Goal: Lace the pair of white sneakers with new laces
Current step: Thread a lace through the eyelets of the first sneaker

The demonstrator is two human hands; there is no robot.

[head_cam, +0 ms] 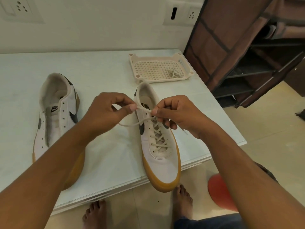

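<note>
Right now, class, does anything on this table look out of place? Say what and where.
The laced sneaker pokes its toe past the front edge of the table, so a tug could tip it off. Nothing else stands out.

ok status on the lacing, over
Left hand and right hand each pinch the lace over the laced shoe. Other shoe unlaced, second lace in tray. Nothing in the way.
</note>
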